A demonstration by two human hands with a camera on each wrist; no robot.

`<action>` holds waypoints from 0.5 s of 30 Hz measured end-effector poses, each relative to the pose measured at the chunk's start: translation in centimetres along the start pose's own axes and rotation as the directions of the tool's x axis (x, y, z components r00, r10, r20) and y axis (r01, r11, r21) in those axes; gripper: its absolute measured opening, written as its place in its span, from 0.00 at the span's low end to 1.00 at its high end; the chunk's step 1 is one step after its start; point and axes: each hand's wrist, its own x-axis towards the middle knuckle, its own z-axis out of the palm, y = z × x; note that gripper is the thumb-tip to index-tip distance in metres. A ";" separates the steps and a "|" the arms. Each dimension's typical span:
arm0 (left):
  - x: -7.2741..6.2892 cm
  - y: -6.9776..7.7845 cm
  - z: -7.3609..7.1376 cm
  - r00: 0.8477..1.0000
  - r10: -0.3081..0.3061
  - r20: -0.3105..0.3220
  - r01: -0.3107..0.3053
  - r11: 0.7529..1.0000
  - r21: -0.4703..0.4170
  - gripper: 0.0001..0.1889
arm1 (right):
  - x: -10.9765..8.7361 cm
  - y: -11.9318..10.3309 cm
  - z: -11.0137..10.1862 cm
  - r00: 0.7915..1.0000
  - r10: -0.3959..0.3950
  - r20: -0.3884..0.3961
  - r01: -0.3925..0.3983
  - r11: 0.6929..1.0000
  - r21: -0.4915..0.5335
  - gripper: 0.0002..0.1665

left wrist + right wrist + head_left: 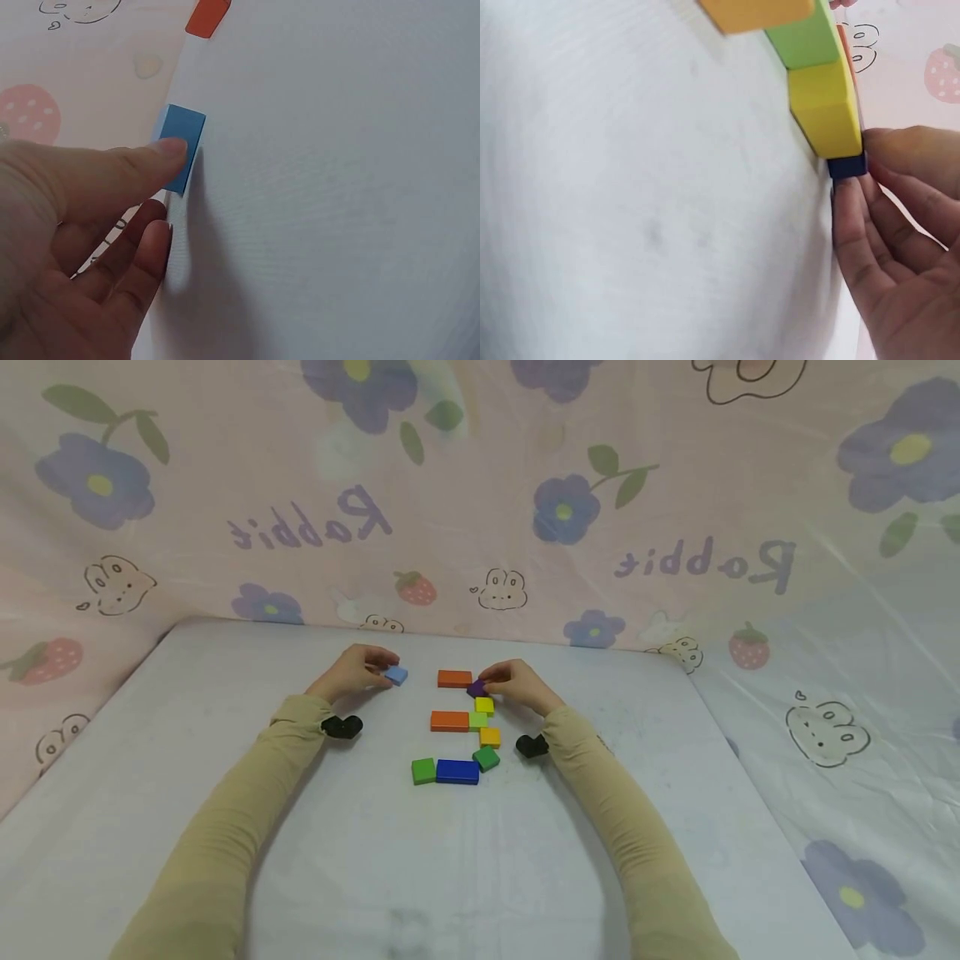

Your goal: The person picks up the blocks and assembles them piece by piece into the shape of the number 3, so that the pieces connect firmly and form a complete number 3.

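My left hand (356,672) pinches a light blue block (396,675) between thumb and fingers, left of the block figure; the left wrist view shows the thumb on the blue block's (182,131) face. My right hand (519,683) holds a dark purple block (477,688) at the figure's upper right corner. That block sits between an orange block (454,678) and a yellow block (484,706). In the right wrist view the fingers touch the dark block (847,166), just past the yellow block (826,112), which partly hides it.
Below lie a second orange block (449,721), a lime block (477,720), an amber block (490,737), a dark green block (487,758), a blue block (457,772) and a green block (423,771). A patterned curtain (450,510) rises behind the white table (360,877).
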 end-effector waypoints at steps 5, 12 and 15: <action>0.2 -0.2 0.1 1.000 0.010 -0.009 -0.010 1.000 0.013 0.23 | 0.0 0.0 0.0 1.000 -0.005 0.001 0.005 1.000 -0.006 0.15; 0.3 -0.2 0.3 1.000 0.012 -0.023 -0.011 0.999 0.037 0.24 | -0.1 -0.2 -0.1 1.000 -0.007 0.003 0.007 1.000 -0.005 0.15; 0.3 -0.1 0.3 1.000 0.010 -0.025 -0.009 0.999 0.041 0.23 | -0.1 -0.2 -0.1 1.000 -0.001 0.006 0.001 1.000 -0.006 0.15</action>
